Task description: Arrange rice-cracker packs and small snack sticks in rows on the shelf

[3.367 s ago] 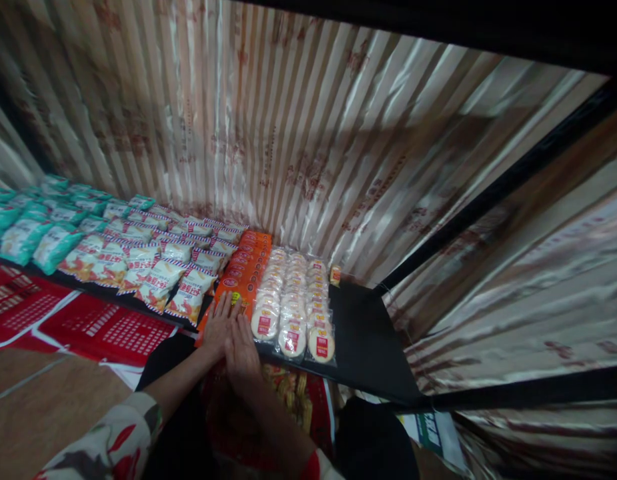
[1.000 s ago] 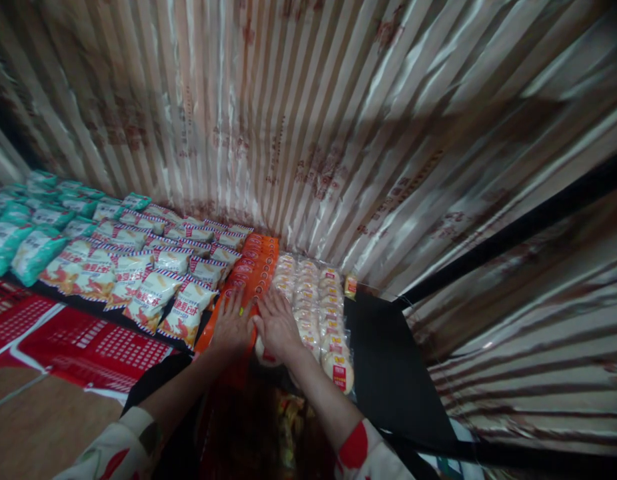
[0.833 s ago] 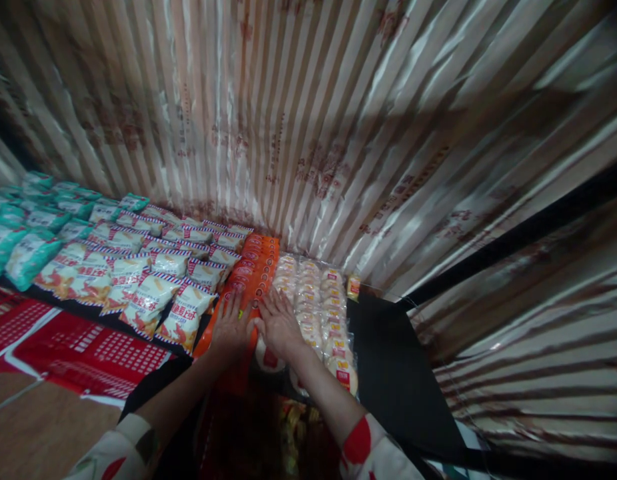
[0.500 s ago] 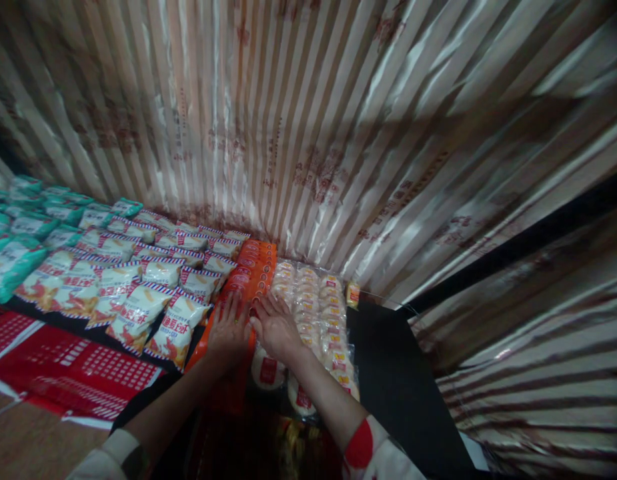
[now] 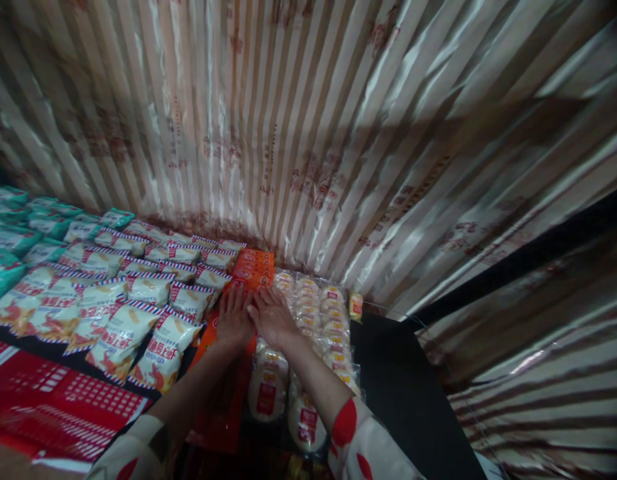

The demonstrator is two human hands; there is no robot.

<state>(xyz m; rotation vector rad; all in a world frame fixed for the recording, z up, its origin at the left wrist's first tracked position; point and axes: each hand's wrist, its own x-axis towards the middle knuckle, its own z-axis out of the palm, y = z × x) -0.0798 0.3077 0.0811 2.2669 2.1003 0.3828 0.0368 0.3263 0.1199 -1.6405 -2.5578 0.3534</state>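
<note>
My left hand (image 5: 235, 319) lies flat with its fingers apart on a row of orange packets (image 5: 254, 265). Beside it, my right hand (image 5: 274, 320) is stretched out, its fingertips on the right edge of the same packets and its thumb close to the left hand. Neither hand grips anything. Left of the packets stand several rows of white snack bags (image 5: 161, 347) with striped edges. On the right, clear-wrapped round pale cakes (image 5: 268, 390) with red and yellow labels lie in overlapping columns. My forearms cover part of the packets and cakes.
Teal bags (image 5: 48, 227) fill the far left. A red perforated basket (image 5: 63, 400) sits at the lower left. One small yellow packet (image 5: 355, 305) rests near the back of the black tabletop (image 5: 403, 380). A striped wrinkled sheet (image 5: 308, 133) and a dark pole (image 5: 528, 260) stand behind.
Both hands have slid slightly further along the orange packets, towards the sheet. The view has shifted a little, so the bags sit lower and further left. The hands stay flat.
</note>
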